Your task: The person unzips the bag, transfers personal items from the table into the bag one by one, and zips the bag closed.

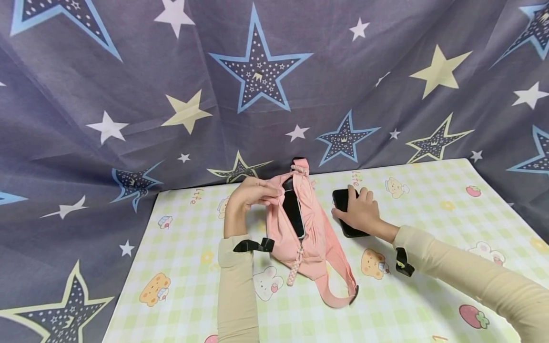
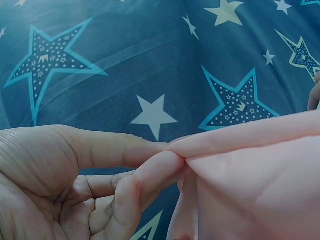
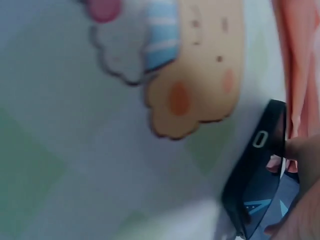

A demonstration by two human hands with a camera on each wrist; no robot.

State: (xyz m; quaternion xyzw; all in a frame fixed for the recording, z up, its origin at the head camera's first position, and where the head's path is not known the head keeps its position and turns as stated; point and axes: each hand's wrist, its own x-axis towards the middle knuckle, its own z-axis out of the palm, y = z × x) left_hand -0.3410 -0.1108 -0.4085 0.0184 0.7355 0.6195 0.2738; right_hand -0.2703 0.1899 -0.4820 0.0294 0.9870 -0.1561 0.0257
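Note:
A pink waist bag (image 1: 316,238) lies on the table with its zipper undone. Inside the opening shows a dark-screened phone (image 1: 293,212) with a pale frame. My left hand (image 1: 253,193) pinches the left edge of that opening between thumb and fingers; the left wrist view shows the pink fabric (image 2: 255,170) pulled taut from the fingertips. To the right of the bag, my right hand (image 1: 362,212) grips a second, black phone (image 1: 340,196) across its width, thumb along one side. In the right wrist view this black phone (image 3: 245,175) appears edge-on, close over the tablecloth.
A braided zipper pull (image 1: 295,271) hangs at the bag's near end. The bag's strap (image 1: 336,297) loops toward the front right, with a dark buckle (image 1: 354,295). The checked tablecloth (image 1: 188,295) covers the table; a star-patterned curtain (image 1: 163,62) hangs behind.

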